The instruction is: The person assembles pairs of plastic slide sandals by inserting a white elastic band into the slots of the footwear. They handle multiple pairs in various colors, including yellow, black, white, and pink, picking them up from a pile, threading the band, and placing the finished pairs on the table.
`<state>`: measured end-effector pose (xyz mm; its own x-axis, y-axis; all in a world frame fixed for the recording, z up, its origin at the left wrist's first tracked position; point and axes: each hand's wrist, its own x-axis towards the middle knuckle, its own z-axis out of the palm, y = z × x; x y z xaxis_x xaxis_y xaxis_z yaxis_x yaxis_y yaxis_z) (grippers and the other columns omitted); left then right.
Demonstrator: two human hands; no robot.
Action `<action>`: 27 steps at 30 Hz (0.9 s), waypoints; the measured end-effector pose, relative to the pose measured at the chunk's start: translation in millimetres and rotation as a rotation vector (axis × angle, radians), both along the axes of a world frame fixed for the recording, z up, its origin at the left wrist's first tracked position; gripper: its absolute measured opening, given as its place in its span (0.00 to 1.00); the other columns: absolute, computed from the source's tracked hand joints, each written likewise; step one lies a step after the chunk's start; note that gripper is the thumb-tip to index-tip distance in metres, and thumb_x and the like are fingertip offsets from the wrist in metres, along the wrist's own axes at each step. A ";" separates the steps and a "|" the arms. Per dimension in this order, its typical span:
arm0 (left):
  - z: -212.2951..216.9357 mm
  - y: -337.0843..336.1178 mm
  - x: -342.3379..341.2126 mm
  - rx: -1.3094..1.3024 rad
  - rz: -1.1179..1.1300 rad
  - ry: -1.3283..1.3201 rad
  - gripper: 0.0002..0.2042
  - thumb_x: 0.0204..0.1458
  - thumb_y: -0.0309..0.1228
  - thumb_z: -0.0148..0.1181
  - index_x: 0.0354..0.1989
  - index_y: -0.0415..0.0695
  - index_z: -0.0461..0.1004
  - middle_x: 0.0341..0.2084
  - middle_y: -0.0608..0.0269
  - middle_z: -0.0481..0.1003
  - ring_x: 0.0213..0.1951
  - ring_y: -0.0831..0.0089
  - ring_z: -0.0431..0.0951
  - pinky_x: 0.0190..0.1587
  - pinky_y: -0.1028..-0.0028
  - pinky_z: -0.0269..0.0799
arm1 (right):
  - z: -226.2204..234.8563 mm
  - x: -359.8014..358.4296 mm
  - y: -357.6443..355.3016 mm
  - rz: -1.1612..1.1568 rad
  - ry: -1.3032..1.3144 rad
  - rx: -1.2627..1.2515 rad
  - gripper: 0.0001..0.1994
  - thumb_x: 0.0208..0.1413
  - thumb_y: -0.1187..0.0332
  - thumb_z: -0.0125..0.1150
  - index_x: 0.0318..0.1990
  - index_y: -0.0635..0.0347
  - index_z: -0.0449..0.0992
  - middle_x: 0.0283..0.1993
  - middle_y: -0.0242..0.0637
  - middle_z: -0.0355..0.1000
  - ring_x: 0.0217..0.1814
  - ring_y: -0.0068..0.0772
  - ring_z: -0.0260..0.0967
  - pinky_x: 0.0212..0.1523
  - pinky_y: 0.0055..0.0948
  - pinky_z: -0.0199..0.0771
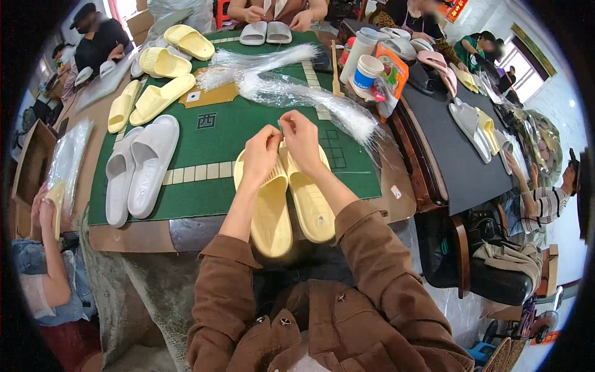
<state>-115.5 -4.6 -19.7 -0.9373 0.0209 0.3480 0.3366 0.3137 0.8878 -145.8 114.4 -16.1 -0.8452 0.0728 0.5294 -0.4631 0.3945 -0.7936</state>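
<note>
Okay, both bare hands up over the near side of the table, close together, fingertips almost meeting. Left hand (263,149): fingers curled in, narrow pinch. Right hand (300,137): narrow pinch too, thumb to fingers. Can't tell what, if anything, sits between the tips; too small to see. Directly below: pair of pale yellow slippers with ribbed straps (271,216), side by side, toes pointing away, heels past the near edge of the green rectangular mat (204,204). Hands partly hide the straps. Left of that, on the mat: pair of light grey slippers (154,162), also toes away. Beyond the hands: bundles of thin clear strands (338,105), spread across the mat. Far left corner: loose group of yellow slippers (162,98). Far right: white tub with blue band (367,72), next to an orange packet (392,71). Across the table: co-worker's hands (302,20) near another grey pair (278,33).
</note>
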 end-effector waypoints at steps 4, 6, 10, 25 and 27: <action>2.6 1.4 -0.7 0.040 0.039 -0.131 0.06 0.57 0.26 0.52 0.35 0.36 0.74 0.22 0.61 0.75 0.25 0.76 0.72 0.31 0.73 0.68 | -3.3 -6.4 5.6 0.030 -0.014 0.042 0.04 0.52 0.73 0.59 0.34 0.64 0.74 0.29 0.44 0.74 0.29 0.40 0.73 0.31 0.34 0.71; -0.1 0.2 1.0 0.039 0.093 -0.080 0.06 0.56 0.26 0.53 0.34 0.36 0.74 0.23 0.57 0.76 0.25 0.72 0.76 0.31 0.72 0.70 | -0.2 -5.8 4.9 0.076 0.022 0.062 0.07 0.53 0.73 0.58 0.39 0.63 0.76 0.31 0.43 0.74 0.31 0.38 0.73 0.32 0.33 0.73; 1.1 -1.5 0.4 0.089 0.127 -0.102 0.06 0.56 0.26 0.53 0.34 0.36 0.74 0.24 0.56 0.77 0.26 0.71 0.76 0.31 0.72 0.70 | 4.2 2.7 3.3 0.014 -0.051 0.042 0.13 0.53 0.71 0.59 0.46 0.64 0.75 0.32 0.40 0.75 0.33 0.32 0.74 0.34 0.29 0.75; 11.5 12.4 12.0 -0.431 -0.068 0.290 0.05 0.53 0.25 0.55 0.35 0.38 0.74 0.29 0.53 0.74 0.32 0.59 0.75 0.39 0.66 0.70 | 16.3 24.9 64.4 0.222 -0.306 -0.383 0.16 0.66 0.63 0.44 0.52 0.62 0.72 0.39 0.34 0.72 0.30 0.18 0.64 0.32 0.20 0.67; 22.8 12.4 19.0 -0.612 0.044 0.416 0.06 0.53 0.28 0.56 0.34 0.38 0.74 0.29 0.54 0.74 0.33 0.58 0.75 0.40 0.64 0.70 | 25.2 32.3 95.6 0.190 -0.312 -0.337 0.18 0.67 0.59 0.40 0.48 0.60 0.75 0.38 0.32 0.72 0.29 0.16 0.61 0.32 0.19 0.65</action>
<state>-96.5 7.8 3.1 -0.7353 0.2909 0.6122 0.5827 0.7327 0.3517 -113.5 210.0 9.1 -0.9746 0.0259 0.2226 -0.2220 0.0242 -0.9747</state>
